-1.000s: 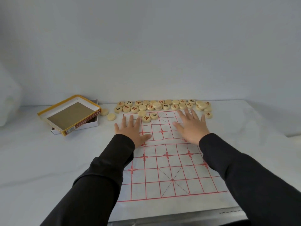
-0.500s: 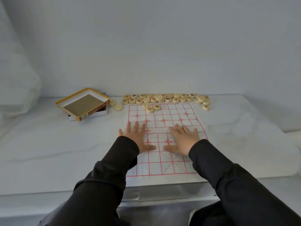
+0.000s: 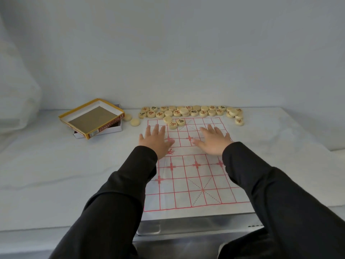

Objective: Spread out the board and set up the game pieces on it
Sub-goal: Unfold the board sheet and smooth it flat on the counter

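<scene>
Left hand [image 3: 155,142] and right hand [image 3: 213,143] slid up the board [image 3: 196,186] toward inscribed pieces [image 3: 194,111].

A bare, staged indoor set rather than a lived-in room: a desk [image 3: 56,165] covered all over in white, its metal front edge [image 3: 196,224] exposed, a plain pale wall [image 3: 186,53] directly behind the desk, and white sheeting [image 3: 16,94] bunched at the desk's far left.

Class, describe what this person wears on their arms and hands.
The left sleeve and right sleeve are long, plain black fabric, loose and creased, ending at the wrists. The left hand and right hand are bare: no gloves, rings or watch show.
</scene>
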The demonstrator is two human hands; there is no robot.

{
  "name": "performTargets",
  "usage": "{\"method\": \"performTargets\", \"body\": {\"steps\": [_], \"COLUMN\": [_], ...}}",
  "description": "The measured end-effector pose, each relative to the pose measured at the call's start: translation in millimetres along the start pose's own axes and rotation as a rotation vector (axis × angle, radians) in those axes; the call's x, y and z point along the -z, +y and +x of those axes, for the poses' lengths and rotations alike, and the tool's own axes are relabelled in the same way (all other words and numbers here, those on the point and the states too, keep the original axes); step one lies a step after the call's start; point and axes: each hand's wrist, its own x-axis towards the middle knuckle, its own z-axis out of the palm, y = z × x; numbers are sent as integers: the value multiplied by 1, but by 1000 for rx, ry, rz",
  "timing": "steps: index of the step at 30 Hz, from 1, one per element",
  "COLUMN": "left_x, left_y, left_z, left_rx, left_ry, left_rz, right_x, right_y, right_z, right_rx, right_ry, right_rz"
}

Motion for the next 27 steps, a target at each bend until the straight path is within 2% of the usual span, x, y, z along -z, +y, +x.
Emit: {"method": "performTargets", "body": {"steps": [4, 10, 15, 27], "left_x": [-4, -7, -11, -13], "left_y": [-6, -23, -24, -25], "left_z": [29, 56, 60, 62], "left_rx": [-22, -14, 3, 9], "left_ry": [19, 0, -30, 14], "left_rz": [-65, 61, 156, 159], "right_x": [6, -5, -11, -12], "right_y": [-1, 6, 15, 19], "right_z": [38, 76, 82, 89], "right_rx": [17, 7, 16, 32], "right_ry": [54, 46, 66, 74], "right_rz": [0, -59, -79, -100]}}
